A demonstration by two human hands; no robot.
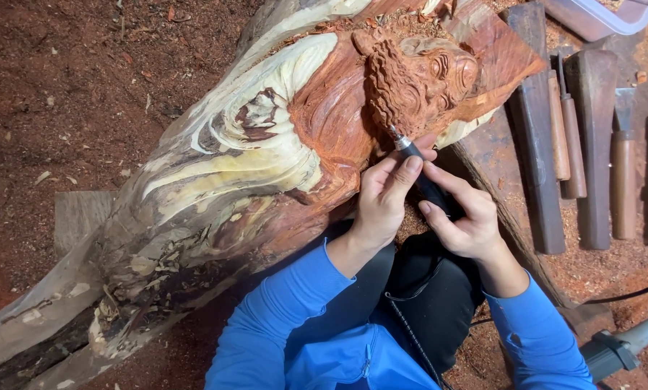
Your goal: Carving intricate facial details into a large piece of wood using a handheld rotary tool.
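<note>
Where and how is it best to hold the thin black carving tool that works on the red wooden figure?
Probably on the black barrel of the carving tool, behind the metal tip, like a pen. The right hand grips it from below right, because the barrel slopes up-left toward the wooden figure. The left hand steadies the front end with a fingertip beside the collar.

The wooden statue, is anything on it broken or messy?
Nothing looks broken. The carved log lies on its side while both hands hold a rotary tool to the curly beard. Red sawdust covers the ground all around.
</note>
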